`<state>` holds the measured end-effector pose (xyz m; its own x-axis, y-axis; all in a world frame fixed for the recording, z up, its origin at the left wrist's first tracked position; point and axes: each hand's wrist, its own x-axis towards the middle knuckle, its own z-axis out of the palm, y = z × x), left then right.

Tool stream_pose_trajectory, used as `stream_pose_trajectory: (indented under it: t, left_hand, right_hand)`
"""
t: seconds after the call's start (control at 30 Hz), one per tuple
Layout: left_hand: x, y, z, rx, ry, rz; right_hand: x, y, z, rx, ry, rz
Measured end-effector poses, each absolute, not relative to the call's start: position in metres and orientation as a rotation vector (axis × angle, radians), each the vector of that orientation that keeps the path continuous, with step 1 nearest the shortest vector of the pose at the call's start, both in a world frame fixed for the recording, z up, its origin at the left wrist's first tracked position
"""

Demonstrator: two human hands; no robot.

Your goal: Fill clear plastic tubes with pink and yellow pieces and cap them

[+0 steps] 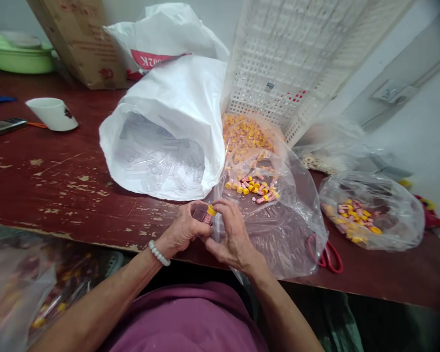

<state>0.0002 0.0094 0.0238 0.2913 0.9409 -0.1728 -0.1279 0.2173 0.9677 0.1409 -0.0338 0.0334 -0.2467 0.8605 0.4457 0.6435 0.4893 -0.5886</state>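
- In the head view, a person's left hand (181, 230), bracelet at the wrist, curls tightly around a clear tube (199, 211) and a yellow-capped piece (210, 211), at the near edge of a worn counter (66, 200).
- The right hand (231, 235) meets it with bent fingers, the index finger at the yellow cap; whether it grips the piece or merely steadies it cannot be told.
- The two hands hold the small items close to the body, probably for a clear view and fine control.
- Just beyond, a white sack (190, 93) lies on its side, its mouth facing the person, likely to keep the loose tubes (165, 166) inside within reach.
- Beside it, a clear bag (297, 249) spreads across the counter, its yellow-capped pieces (256, 185) apparently laid out for easy picking. A tall white crate (267, 58) stands behind.
- Red-handled scissors (339, 263) rest partly under the bag's edge, near a second clear bag (407, 220) of similar pieces.
- A cup (51, 113) and a phone (5, 128) sit well apart at far left, seemingly clear of the work.
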Motion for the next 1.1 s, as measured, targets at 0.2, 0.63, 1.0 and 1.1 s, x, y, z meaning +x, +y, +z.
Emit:
stream_pose_trajectory:
  t: [0.2,0.63,1.0,1.1]
  left_hand:
    - [0.001,0.021,0.017,0.944,0.985,0.93]
    - [0.008,0.025,0.012,1.333,0.961,1.039]
    - [0.013,0.014,0.023,1.935,1.036,0.797]
    - [0.014,0.012,0.021,2.005,1.073,0.771]
  right_hand:
    - [0.193,-0.007,0.03,-1.371,-1.853,0.29]
    - [0.296,0.03,-0.004,-2.201,-2.098,-0.364]
    - [0.184,-0.016,0.057,-1.216,-2.243,-0.099]
    - [0.183,-0.016,0.054,-1.237,-2.331,-0.306]
